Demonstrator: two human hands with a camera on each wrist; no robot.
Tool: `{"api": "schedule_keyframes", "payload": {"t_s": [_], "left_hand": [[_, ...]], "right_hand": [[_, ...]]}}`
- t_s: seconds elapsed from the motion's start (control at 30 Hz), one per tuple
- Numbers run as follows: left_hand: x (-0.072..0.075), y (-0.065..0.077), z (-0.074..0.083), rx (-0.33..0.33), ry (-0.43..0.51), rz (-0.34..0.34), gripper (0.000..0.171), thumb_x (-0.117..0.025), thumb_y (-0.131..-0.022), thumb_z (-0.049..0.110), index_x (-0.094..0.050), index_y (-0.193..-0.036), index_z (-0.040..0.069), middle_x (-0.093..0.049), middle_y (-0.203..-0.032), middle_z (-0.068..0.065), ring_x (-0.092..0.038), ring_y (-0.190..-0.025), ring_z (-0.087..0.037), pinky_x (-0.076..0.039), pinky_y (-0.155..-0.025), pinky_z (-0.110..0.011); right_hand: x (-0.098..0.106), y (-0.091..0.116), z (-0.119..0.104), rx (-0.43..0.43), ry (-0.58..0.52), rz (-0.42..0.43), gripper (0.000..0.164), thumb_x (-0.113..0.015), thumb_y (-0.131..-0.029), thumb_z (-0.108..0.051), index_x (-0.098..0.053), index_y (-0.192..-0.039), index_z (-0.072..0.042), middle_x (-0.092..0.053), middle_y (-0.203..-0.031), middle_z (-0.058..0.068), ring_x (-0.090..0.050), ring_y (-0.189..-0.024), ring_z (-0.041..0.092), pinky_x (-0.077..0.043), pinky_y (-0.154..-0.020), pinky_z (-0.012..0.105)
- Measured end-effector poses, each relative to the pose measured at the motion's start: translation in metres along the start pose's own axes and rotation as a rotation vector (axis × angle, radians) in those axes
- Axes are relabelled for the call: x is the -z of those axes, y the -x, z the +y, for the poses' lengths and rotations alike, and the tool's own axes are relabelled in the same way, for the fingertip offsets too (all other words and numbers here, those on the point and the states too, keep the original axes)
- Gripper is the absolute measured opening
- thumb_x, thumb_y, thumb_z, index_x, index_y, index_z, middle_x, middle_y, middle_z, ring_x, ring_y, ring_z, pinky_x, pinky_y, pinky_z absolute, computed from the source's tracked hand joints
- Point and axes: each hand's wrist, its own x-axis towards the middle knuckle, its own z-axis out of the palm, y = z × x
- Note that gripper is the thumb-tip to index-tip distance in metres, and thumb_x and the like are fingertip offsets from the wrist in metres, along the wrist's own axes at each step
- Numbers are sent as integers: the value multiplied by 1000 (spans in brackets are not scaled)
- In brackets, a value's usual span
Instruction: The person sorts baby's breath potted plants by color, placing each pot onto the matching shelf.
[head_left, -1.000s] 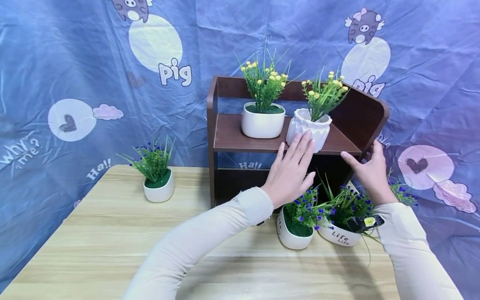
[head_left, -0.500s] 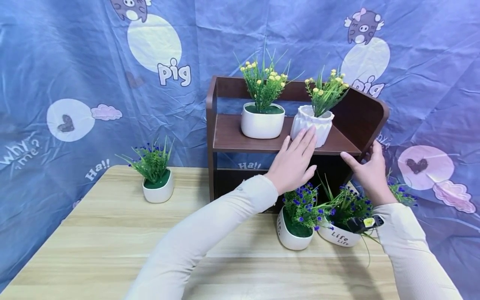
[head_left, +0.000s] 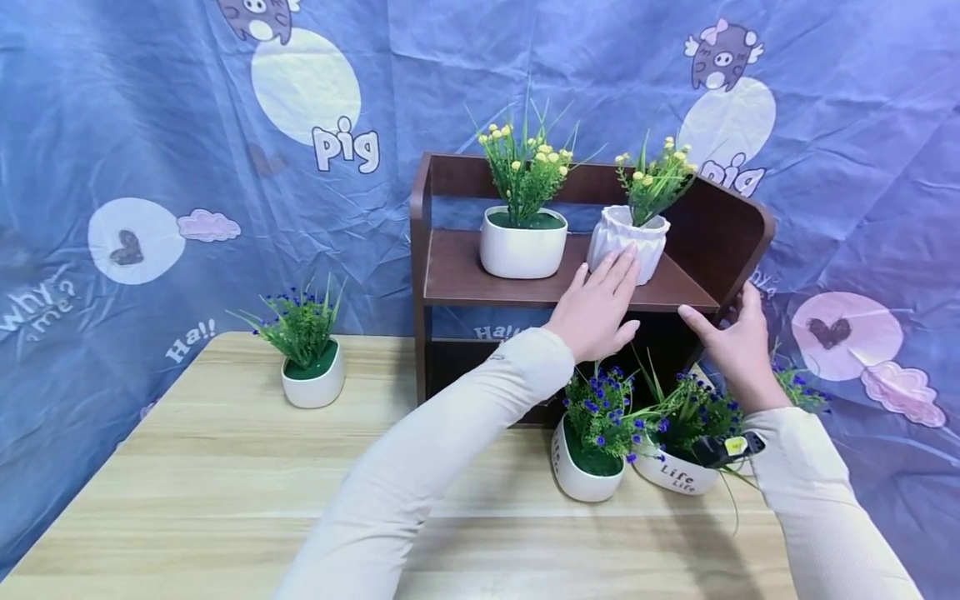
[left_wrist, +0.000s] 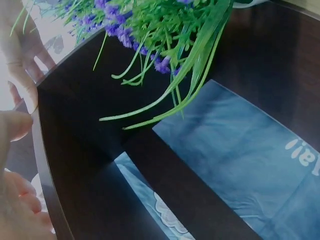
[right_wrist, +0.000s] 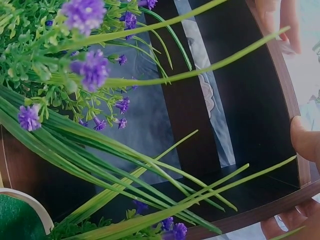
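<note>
A white fluted pot [head_left: 628,242] with yellow flowers stands on the upper board of a dark brown shelf [head_left: 461,275], near its right side. My left hand [head_left: 597,315] rests its straight fingers on the front of this pot. At the shelf's right side my right hand [head_left: 738,350] grips the side panel, thumb at the front edge and fingers around the outside. In the right wrist view that panel [right_wrist: 285,82] shows beside the thumb [right_wrist: 305,142]. Left of the fluted pot stands a smooth white pot [head_left: 523,252], also with yellow flowers.
Two white pots with blue-purple flowers, one upright pot [head_left: 585,485] and one "Life" pot [head_left: 675,472], stand on the wooden table [head_left: 247,492] before the shelf. Another such pot [head_left: 315,387] is at the table's back left. A printed blue cloth [head_left: 172,100] hangs behind.
My left hand has pushed the fluted pot back and slightly right, farther from the upper board's front edge. My right hand has kept its place on the side panel.
</note>
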Motion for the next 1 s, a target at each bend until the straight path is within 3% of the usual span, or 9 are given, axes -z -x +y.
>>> {"api": "schedule_keyframes", "payload": {"t_s": [0.3, 0.57, 1.0], "left_hand": [[3, -5, 2, 48, -15, -39, 80, -40, -98, 53, -1, -155, 12, 6, -162, -1, 0, -148, -18, -14, -118, -43], [5, -6, 2, 77, 13, -66, 80, -43, -97, 53, -7, -155, 12, -6, -162, -1, -1, -148, -18, -12, -119, -40], [7, 0, -4, 21, 99, -26, 81, -43, -97, 52, -7, -155, 10, -6, -162, -4, -3, -148, -20, -11, -119, -38]], "right_hand": [[0, -2, 2, 0, 7, 6, 75, -67, -90, -29, -23, -150, -17, -40, -139, 9, -44, -122, 18, -41, -93, 20], [0, -4, 3, -8, 38, -16, 76, -64, -92, -28, -19, -151, -14, -37, -141, 14, -42, -122, 19, -39, -93, 22], [0, -4, 2, -10, 32, -20, 75, -64, -92, -26, -19, -151, -12, -37, -140, 14, -42, -122, 20, -40, -95, 27]]}}
